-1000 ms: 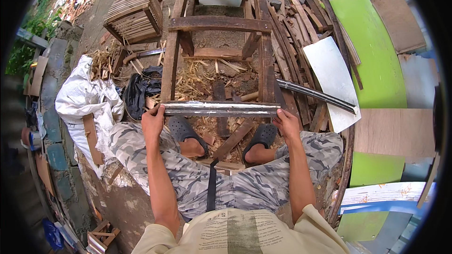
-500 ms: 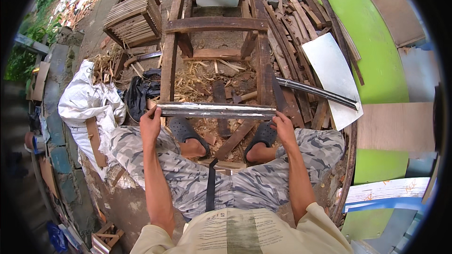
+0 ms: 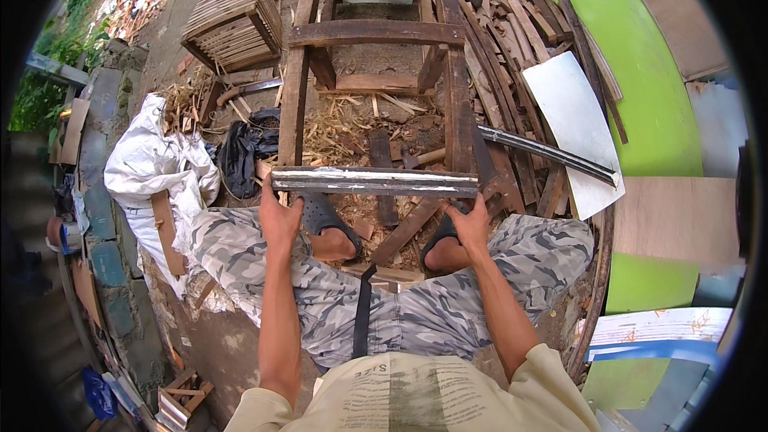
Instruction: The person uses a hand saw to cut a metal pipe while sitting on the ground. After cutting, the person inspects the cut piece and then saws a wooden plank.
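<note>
A dark grey wooden strip (image 3: 376, 182) streaked with white paint lies crosswise at the near ends of a brown wooden frame (image 3: 458, 112). My left hand (image 3: 280, 216) grips its left end, index finger up along the end and thumb lower down. At the other end my right hand (image 3: 470, 224) has hold in the same manner, its thumb below the strip's near edge. Some of the fingers of both hands are hidden. A hammer (image 3: 430, 158) with a wooden handle rests on the shavings inside the frame, partly covered by its right leg.
A handsaw (image 3: 250, 90) and a slatted wooden crate (image 3: 234, 24) are at the far left. Near them lie a black plastic bag (image 3: 240, 156) and a white sack (image 3: 156, 160). Scrap planks (image 3: 500, 72), a dark grooved bar (image 3: 552, 154) and a white sheet (image 3: 572, 128) lie on the right.
My grip has shifted: the thumbs, before up at the strip's top, are now lower, and the index fingers reach along its ends. The strip sits slightly farther up against the frame.
</note>
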Available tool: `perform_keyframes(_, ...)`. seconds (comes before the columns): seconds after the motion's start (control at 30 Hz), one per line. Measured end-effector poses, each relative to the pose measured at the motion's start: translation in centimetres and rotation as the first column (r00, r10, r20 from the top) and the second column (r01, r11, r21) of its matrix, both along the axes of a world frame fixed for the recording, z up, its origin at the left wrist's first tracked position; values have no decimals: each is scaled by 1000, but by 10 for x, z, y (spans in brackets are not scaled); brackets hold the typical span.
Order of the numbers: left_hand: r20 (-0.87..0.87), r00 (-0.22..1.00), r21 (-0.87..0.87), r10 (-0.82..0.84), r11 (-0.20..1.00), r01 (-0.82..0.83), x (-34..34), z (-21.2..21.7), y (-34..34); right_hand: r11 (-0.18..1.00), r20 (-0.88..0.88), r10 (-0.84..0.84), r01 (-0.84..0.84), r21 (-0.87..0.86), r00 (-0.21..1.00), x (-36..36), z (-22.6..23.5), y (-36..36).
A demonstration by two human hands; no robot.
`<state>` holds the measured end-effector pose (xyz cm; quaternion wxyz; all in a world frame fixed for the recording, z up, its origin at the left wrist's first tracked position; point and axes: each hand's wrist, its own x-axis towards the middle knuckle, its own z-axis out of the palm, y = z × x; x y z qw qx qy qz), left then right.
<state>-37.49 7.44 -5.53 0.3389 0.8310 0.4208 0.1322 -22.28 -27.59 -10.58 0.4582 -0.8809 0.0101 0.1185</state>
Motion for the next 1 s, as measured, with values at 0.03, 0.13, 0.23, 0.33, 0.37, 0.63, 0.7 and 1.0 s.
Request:
perform_keyframes(0.03,9,1000,35,19,999,-19,4,0,-5,1000,27,-5,5,8,1000,-2,-3,-3)
perform_keyframes(0.13,8,997,120,77,990,-78,7,-7,-5,1000,161,1,1,-13,987,-3,-3,0)
perform_keyframes(0.23,36,994,138,101,985,-106,10,-3,-8,989,88,10,3,-147,996,-3,10,5)
perform_keyframes(0.33,23,993,144,112,983,-114,14,4,-14,994,99,6,4,-108,995,-4,11,1)
perform_keyframes(0.37,32,994,138,107,984,-110,12,1,-12,996,104,11,-1,-93,994,-3,13,3)
perform_keyframes(0.63,54,994,123,91,988,-98,6,-6,-2,999,81,-6,9,-37,997,-4,12,4)
perform_keyframes(0.7,39,995,129,87,987,-91,6,-5,-2,999,52,-13,11,37,999,-3,5,2)
perform_keyframes(1.0,52,998,198,37,979,-46,2,-14,0,997,-20,-58,59,51,998,-5,10,8)
